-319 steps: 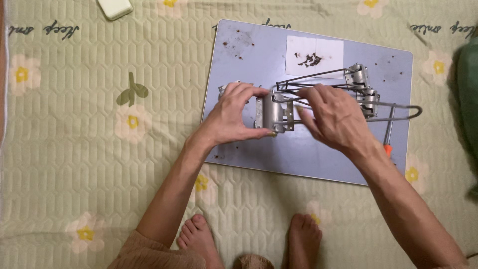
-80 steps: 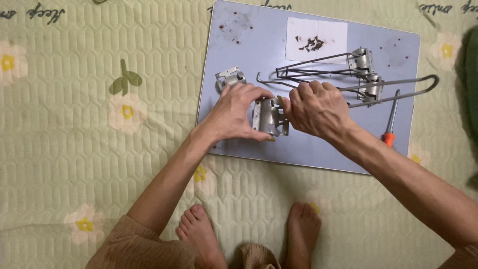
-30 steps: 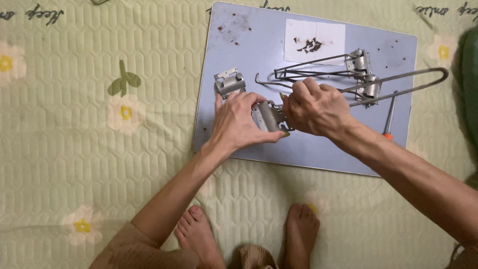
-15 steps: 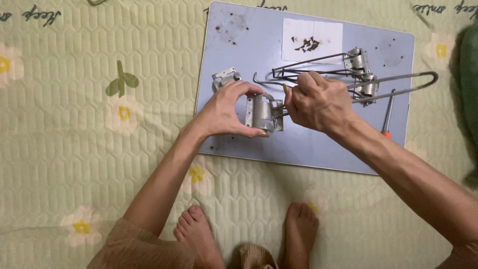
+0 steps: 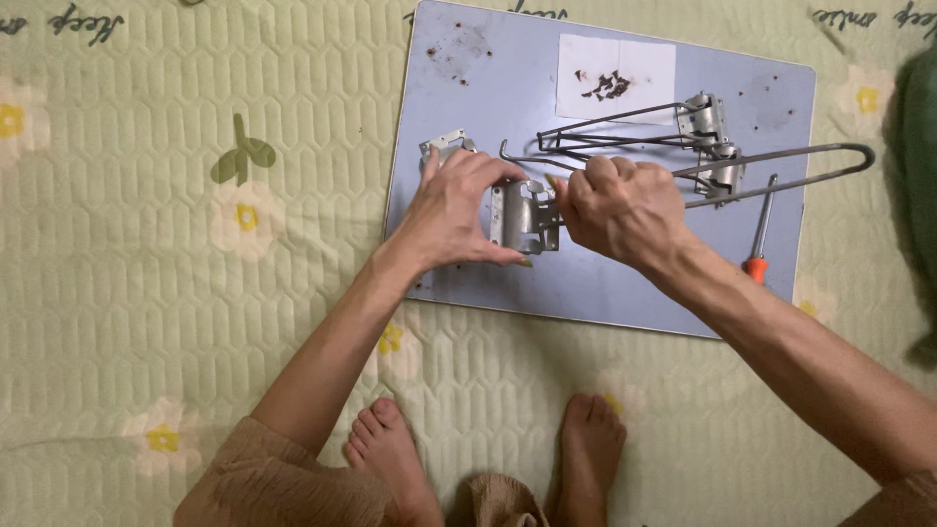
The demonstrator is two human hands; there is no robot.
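My left hand grips a grey metal bracket between thumb and fingers, over the blue board. My right hand is closed on the end of a bent metal wire leg at the bracket's right side. The wire runs off to the right, ending in a rounded loop. A second wire leg with its own brackets lies behind my right hand. Another small bracket peeks out behind my left fingers.
A white paper with several small dark screws lies at the board's far edge. A screwdriver with an orange handle rests near the right edge. The board sits on a green quilted flowered mat. My bare feet are below.
The bracket has turned from its side to flat-face up in my left hand. My right hand stays closed on the wire, which has shifted slightly.
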